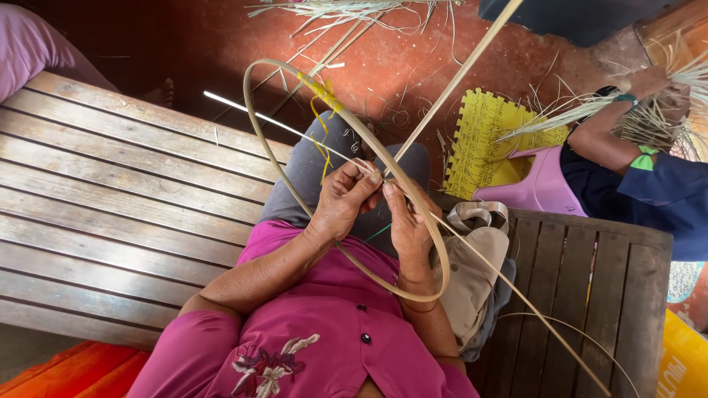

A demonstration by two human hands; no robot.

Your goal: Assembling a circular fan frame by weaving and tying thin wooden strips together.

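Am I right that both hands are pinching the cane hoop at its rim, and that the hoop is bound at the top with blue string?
Not quite: the string binding the cane hoop at the top is yellow, not blue, as the head view shows. The rest holds: the left hand and right hand both pinch the hoop at its rim.

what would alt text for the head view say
Both hands, left hand and right hand, pinch a thin cane strip against a bent cane hoop over the lap. A slatted wooden bench lies alongside; another person handles straw nearby.
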